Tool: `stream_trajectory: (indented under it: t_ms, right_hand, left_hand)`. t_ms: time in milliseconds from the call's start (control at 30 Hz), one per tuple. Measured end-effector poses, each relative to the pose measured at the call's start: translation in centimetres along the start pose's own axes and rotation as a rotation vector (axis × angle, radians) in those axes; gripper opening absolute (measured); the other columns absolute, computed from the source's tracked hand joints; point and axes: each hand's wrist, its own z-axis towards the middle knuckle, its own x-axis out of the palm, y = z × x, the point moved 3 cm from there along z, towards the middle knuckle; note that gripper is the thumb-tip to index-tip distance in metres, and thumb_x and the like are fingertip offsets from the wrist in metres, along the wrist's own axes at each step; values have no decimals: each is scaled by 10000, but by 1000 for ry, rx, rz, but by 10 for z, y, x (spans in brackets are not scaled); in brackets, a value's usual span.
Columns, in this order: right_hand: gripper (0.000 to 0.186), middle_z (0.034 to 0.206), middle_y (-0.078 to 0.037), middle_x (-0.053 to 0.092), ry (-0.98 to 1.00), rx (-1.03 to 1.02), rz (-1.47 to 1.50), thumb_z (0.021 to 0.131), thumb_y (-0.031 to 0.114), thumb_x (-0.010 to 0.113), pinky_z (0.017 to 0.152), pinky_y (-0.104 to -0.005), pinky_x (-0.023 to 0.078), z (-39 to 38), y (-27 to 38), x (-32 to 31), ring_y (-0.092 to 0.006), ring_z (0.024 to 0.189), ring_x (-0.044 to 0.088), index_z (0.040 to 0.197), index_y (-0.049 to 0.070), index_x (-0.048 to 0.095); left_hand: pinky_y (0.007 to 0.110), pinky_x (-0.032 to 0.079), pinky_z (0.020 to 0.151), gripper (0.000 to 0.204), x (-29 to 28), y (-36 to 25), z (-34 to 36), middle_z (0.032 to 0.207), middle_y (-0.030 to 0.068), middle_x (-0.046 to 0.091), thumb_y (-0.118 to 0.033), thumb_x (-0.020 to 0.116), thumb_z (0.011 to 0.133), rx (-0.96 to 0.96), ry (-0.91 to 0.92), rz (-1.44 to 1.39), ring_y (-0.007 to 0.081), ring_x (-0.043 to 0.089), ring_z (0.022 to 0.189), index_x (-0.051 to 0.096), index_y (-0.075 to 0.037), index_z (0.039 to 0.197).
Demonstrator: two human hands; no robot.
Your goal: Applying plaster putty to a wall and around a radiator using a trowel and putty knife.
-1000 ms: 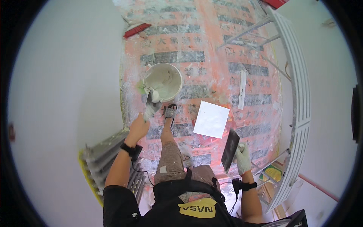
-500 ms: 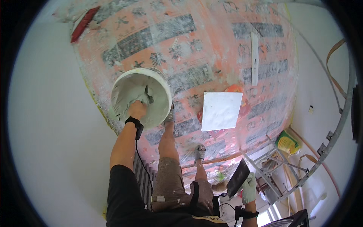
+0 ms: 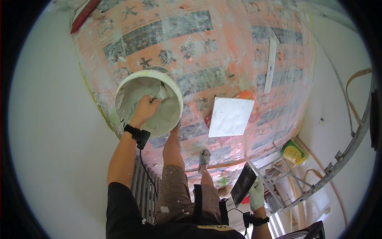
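White round bucket (image 3: pixel 145 74), its rim and inside smeared with pale grey putty (image 3: pixel 167 113), stood on the floor ahead of the person and to the left, near the left wall. Smooth white walls (image 3: pixel 47 131) rose on either side, and between them spread an orange floor sheet (image 3: pixel 234 47) with black bands and dark lettering, dusted with white. Toward the right, a grey metal ladder frame (image 3: pixel 349 149) curved through the lens. A row of dark grey slats (image 3: pixel 140 187) showed beside the person's brown, paint-specked shorts (image 3: pixel 173 187).

To the bucket's right, well apart from it, a white square board (image 3: pixel 231 116) lay over something red and orange that was mostly covered. Farther out, a narrow white strip (image 3: pixel 270 65) lay on the sheet. A green and yellow bag (image 3: pixel 293 153) sat near the right wall.

Low on the right, a dark, flat, rectangular trowel (image 3: pixel 243 185) was held tilted by the white-gloved right hand (image 3: pixel 256 195), closed behind its blade. The bare left hand (image 3: pixel 146 107) reached inside the bucket, fingers clamped on a thin scraper (image 3: pixel 155 96); whether its partly hidden blade touched the putty could not be told.
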Motion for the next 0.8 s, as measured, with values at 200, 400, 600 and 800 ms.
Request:
stream_trajectory:
  t_ms: [200,400,600,800]
  right_hand:
    - [261,882,31,589,201,-204,-96,1023,203,619,604,-217,453,2,33,21,-48,715,548,1221,43,557]
    - [303,1177,-87,653,656,-49,443,1085,191,476,859,-374,600,35,8,33,-206,999,672,1336,36,548]
    - [299,1164,-90,658,936,-173,472,1083,194,479,863,-373,596,-27,17,81,-210,993,672,1322,33,559]
    - [295,1149,-93,665,1296,-137,422,1082,198,482,867,-371,591,-93,-76,13,-215,986,672,1305,29,573]
  left_hand:
    - [321,355,493,413,-61,20,-102,560,-20,487,-343,709,968,-28,-30,-167,113,456,508,592,-24,733]
    - [362,429,574,315,-53,-69,-289,720,94,627,-236,754,918,261,-383,-87,194,567,628,593,17,818]
    - [419,466,588,262,24,-122,-479,803,136,624,-69,788,812,623,-768,136,336,604,665,638,-63,1026]
    - [454,499,582,450,139,-105,-620,929,133,605,30,714,762,657,-954,409,373,644,726,593,-110,1172]
